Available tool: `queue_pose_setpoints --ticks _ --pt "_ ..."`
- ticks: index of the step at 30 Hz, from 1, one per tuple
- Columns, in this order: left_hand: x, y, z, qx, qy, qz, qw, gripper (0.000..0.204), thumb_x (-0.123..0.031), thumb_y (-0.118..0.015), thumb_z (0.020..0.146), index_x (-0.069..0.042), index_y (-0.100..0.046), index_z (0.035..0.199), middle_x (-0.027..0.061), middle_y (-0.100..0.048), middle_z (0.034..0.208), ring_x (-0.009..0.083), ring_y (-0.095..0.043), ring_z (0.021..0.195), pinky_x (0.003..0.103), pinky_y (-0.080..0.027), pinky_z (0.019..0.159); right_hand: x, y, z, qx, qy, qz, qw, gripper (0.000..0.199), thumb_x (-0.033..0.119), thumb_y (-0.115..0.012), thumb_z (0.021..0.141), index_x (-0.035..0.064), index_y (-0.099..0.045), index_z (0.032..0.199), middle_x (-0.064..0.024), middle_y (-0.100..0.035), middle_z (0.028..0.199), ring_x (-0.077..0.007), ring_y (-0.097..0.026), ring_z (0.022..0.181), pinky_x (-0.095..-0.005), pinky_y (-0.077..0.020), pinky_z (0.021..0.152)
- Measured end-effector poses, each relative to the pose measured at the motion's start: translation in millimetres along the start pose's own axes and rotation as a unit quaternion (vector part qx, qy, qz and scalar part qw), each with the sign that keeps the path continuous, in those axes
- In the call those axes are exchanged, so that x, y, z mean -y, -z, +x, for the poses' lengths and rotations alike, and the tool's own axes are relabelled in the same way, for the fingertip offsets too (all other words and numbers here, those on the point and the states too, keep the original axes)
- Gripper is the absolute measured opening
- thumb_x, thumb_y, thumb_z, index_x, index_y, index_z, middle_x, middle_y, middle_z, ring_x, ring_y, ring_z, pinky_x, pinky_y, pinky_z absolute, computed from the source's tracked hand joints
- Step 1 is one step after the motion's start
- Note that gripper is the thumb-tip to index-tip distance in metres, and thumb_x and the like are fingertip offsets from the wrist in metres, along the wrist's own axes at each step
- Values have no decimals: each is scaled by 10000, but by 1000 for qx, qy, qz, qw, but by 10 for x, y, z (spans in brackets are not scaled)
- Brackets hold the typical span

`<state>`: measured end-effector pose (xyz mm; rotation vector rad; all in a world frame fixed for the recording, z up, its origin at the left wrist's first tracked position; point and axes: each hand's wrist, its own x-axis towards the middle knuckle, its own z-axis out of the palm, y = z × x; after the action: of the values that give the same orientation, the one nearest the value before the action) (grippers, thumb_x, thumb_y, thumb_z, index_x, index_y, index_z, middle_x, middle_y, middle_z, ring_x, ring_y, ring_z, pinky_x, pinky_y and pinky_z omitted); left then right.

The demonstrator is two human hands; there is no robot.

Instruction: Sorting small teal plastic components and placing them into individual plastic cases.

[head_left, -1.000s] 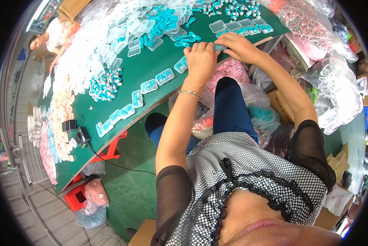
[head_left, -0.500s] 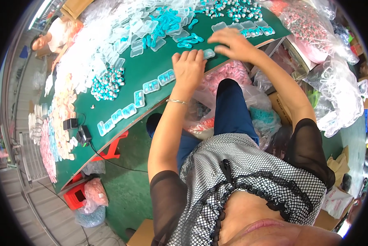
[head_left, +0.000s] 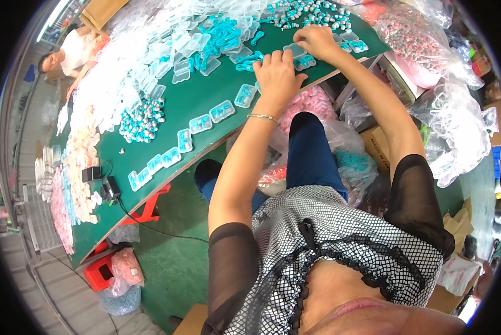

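A small clear plastic case (head_left: 305, 62) with turquoise pieces inside sits near the table's front edge, its lid (head_left: 296, 51) folded back. My right hand (head_left: 317, 42) bends its fingers onto the lid's far right edge. On the left side, my left hand (head_left: 277, 78) has its fingers stretched out beside the lid, thumb pointing to the case; whether the fingertips touch it I cannot tell. Filled cases (head_left: 222, 111) run in a line down the front edge to the left, the nearest one (head_left: 245, 95) beside my left wrist. Further right lie more open cases (head_left: 354, 46) holding turquoise pieces.
On the green table (head_left: 200, 89) are a heap of clear cases (head_left: 178, 50), turquoise looped cords (head_left: 220, 39) and two piles of turquoise-and-silver pieces (head_left: 142, 120). Black adapters (head_left: 110, 188) trail a cable. Plastic bags (head_left: 457, 128) crowd the right. Another person (head_left: 74, 53) sits far left.
My left hand has moved right and away from the row, uncovering a filled case. My right hand has come down onto the lid of an open case. The view has shifted slightly.
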<state>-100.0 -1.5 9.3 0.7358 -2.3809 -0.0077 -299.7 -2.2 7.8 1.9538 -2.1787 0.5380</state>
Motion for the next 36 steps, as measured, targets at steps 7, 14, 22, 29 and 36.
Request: queue_pose_setpoints --ticks 7,14,22,29,36 --pt "4 -172 75 -63 29 -35 997 795 -327 -845 547 -56 -494 1206 89 -591 1062 263 -576 946 438 -376 771 83 16 -224 -110 67 33 991 52 184 -634 762 163 -648 808 12 -627 804 -193 -593 860 -402 -374 794" --pt "99 -189 60 22 -32 -58 998 549 -289 -780 659 -83 -598 1134 69 -644 1021 245 -595 971 460 -379 790 12 284 -487 -5 147 232 962 175 72 -641 766 37 -623 937 -98 -614 895 -263 -591 870 -369 -462 767" --pt "93 -207 69 5 -68 -55 996 267 -232 -716 726 -70 -677 934 65 -656 866 246 -617 846 419 -412 715 83 196 -661 -47 197 111 973 315 122 -677 731 84 -618 1039 -94 -589 1046 -285 -526 1038 -411 -411 893" --pt "180 -172 43 18 -91 -75 993 198 -193 -695 738 -62 -674 885 80 -638 801 263 -606 787 398 -432 674 152 50 -695 -118 198 146 962 264 117 -678 730 80 -626 986 -77 -607 938 -282 -559 931 -399 -422 823" --pt "258 -3 -117 -11 -104 -19 994 242 -217 -706 716 -94 -662 921 43 -632 913 238 -595 848 404 -411 707 296 109 -674 -118 191 147 963 276 150 -675 729 104 -632 999 -74 -619 977 -269 -568 951 -383 -416 848"
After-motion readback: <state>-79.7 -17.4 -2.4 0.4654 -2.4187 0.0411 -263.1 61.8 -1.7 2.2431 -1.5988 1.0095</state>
